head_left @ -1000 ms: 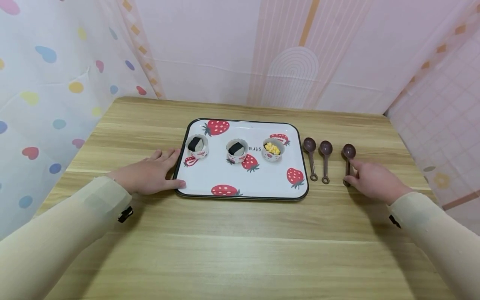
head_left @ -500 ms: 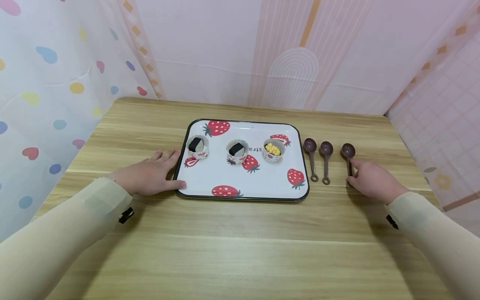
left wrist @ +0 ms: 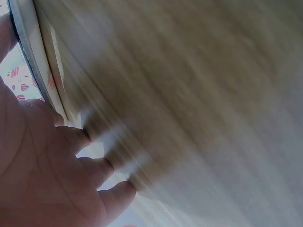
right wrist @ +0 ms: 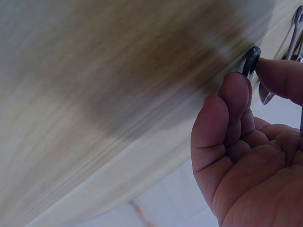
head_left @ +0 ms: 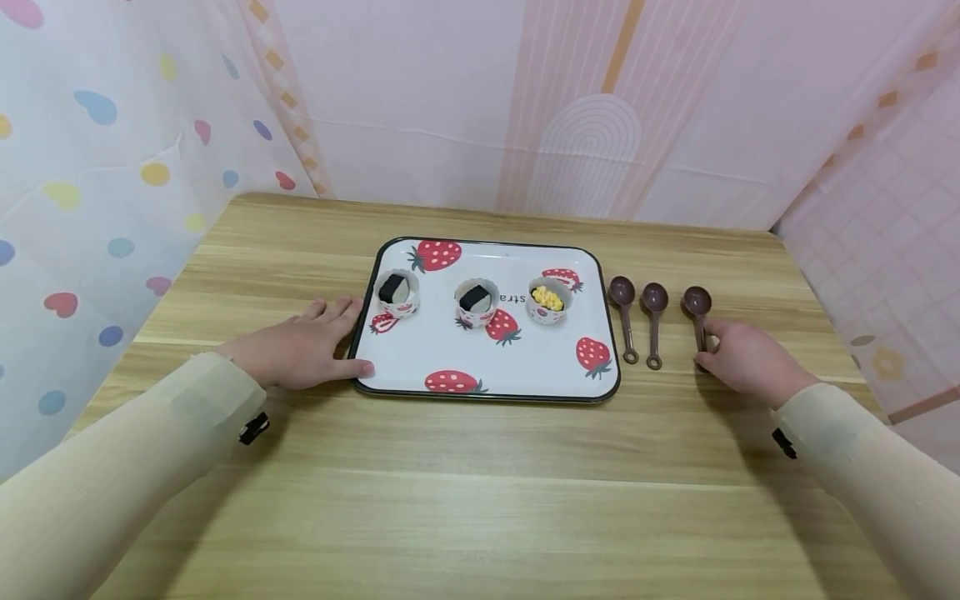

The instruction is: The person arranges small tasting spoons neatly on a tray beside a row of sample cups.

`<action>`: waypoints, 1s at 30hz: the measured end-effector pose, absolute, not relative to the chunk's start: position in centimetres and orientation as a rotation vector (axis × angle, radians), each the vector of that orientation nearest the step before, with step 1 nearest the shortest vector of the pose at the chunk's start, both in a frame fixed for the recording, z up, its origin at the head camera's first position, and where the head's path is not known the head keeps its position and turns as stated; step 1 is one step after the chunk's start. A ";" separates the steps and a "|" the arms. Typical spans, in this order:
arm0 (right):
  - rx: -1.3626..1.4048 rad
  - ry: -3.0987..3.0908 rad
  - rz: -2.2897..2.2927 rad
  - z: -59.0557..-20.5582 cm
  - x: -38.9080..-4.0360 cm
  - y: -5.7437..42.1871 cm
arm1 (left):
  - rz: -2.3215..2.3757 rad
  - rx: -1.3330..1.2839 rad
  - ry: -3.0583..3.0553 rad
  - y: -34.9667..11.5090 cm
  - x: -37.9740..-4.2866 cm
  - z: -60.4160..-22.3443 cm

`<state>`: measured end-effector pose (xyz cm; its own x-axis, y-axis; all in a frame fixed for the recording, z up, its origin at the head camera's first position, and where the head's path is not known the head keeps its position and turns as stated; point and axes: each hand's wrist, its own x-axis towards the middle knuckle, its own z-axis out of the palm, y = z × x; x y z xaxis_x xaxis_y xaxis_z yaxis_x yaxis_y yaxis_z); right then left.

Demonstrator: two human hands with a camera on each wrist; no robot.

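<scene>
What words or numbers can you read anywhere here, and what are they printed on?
"stra": dark letters printed on the white tray, between the middle cup and the cup of yellow pieces; that cup hides the rest of the word.
Nothing else is readable: the cups, the three spoons and the patterned walls show only pictures and shapes, and both wrist views are too blurred to show any text.
</scene>
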<state>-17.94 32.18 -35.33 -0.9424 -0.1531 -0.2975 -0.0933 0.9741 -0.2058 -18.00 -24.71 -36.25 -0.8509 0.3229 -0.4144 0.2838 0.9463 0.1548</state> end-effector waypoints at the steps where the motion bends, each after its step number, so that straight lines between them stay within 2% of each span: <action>1: -0.173 2.800 -0.273 -35.3 -18.0 32.2 | 0.123 0.435 2.652 -24.7 -18.0 -36.2; 19: -0.176 2.774 -0.316 -35.4 -18.3 32.2 | 0.138 0.432 2.652 -24.7 -18.0 -36.3; 30: -0.118 2.778 -0.538 -35.1 -18.1 31.8 | 0.136 0.439 2.646 -24.8 -18.1 -36.3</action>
<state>-18.12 31.77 -35.12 -0.9492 -0.1375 -0.2830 -0.0219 0.9261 -0.3767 -18.09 -24.81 -36.28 -0.8469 0.3282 -0.4183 0.2836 0.9443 0.1668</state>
